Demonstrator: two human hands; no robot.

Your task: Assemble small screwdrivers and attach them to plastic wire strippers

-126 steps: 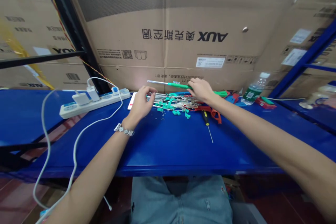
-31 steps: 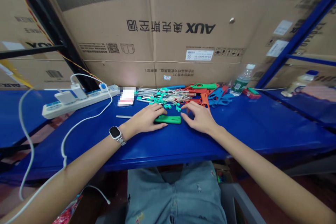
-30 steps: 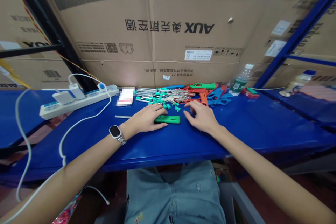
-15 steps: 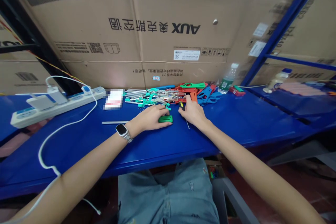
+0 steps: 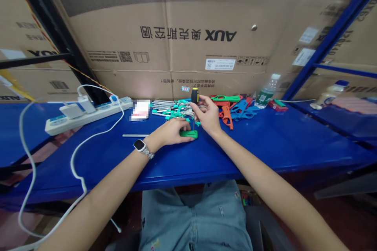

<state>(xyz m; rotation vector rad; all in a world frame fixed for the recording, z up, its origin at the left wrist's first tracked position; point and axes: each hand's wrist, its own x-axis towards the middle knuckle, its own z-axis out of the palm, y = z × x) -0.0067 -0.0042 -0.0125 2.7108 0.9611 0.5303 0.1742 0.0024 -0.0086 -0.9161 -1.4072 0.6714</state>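
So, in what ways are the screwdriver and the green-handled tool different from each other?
The screwdriver has a black and yellow handle; the green-handled tool has a green one. The screwdriver is held upright, handle on top, while the green-handled tool lies along the blue table. The right hand holds the screwdriver; the left hand holds the green-handled tool. Both appear to have a straight metal shaft.

"Which way is free?"
"Over the bare front strip of worktop, between the forearms, or further right, in front of the bottle."
"What blocks?"
"The upright screwdriver in the middle, the pile of rods behind it, the carton beyond; on the left, the power strip and looping cable."
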